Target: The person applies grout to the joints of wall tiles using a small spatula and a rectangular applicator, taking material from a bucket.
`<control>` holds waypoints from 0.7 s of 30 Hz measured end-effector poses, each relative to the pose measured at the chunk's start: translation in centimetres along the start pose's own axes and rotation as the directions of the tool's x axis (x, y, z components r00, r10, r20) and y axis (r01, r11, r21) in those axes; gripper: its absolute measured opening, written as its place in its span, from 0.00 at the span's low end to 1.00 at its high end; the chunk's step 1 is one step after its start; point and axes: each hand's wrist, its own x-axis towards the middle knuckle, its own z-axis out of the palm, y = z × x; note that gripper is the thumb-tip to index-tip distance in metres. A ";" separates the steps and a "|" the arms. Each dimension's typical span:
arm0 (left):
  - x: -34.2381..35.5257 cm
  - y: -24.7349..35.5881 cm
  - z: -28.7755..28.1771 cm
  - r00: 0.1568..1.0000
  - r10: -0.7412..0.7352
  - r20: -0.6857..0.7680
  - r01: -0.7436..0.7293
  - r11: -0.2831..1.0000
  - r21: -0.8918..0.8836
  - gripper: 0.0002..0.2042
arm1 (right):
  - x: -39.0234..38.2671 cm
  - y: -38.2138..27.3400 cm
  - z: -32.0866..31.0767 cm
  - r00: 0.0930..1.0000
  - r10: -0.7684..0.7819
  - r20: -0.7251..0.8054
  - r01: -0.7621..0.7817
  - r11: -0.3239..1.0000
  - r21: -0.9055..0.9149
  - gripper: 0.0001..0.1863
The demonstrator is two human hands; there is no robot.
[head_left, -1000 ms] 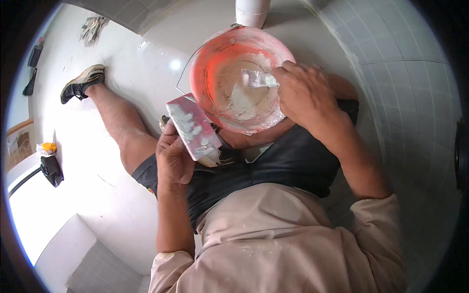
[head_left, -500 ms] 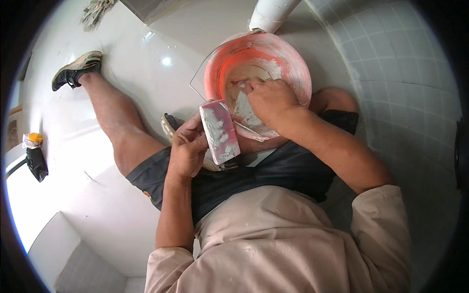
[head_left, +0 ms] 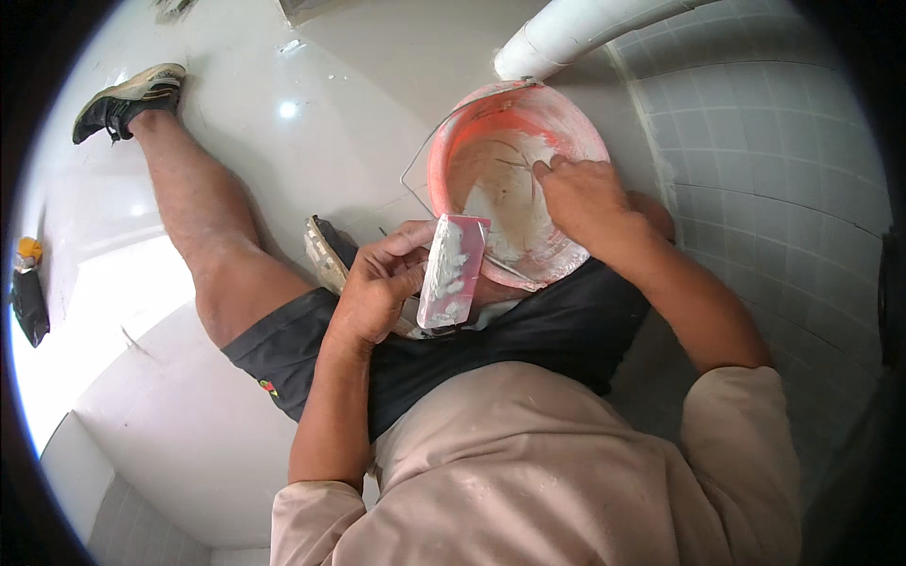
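My left hand [head_left: 382, 283] grips a pink rectangular plate [head_left: 469, 274], tilted beside the bucket's near-left rim. White paste is smeared thickly over its face and one long edge. Inside the orange-red bucket [head_left: 439, 174], whitish paste [head_left: 514, 212] coats the bottom and walls. My right hand [head_left: 585, 193] is over the right part of the bucket's mouth, fingers curled inward. Whatever those fingers hold, if anything, I cannot make out. A thin wire handle [head_left: 408, 170] hangs off the bucket's left side.
A white pipe [head_left: 557, 42] rises behind the bucket, close to its rim. Grey tiled wall [head_left: 755, 160] stands to the right. My outstretched leg [head_left: 203, 208] lies across the glossy floor [head_left: 330, 141] at left. A black item with an orange top [head_left: 30, 292] is at the far left.
My right hand has shifted right, from the bucket's middle toward its right wall. The pink plate has turned more edge-on in my left hand. The whole view has shifted slightly.
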 end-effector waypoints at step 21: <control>-0.1 -2.6 -0.9 0.998 -0.040 -0.053 0.037 0.997 -0.064 0.20 | -1.3 -3.1 0.7 0.925 -0.046 0.377 0.011 0.995 0.095 0.16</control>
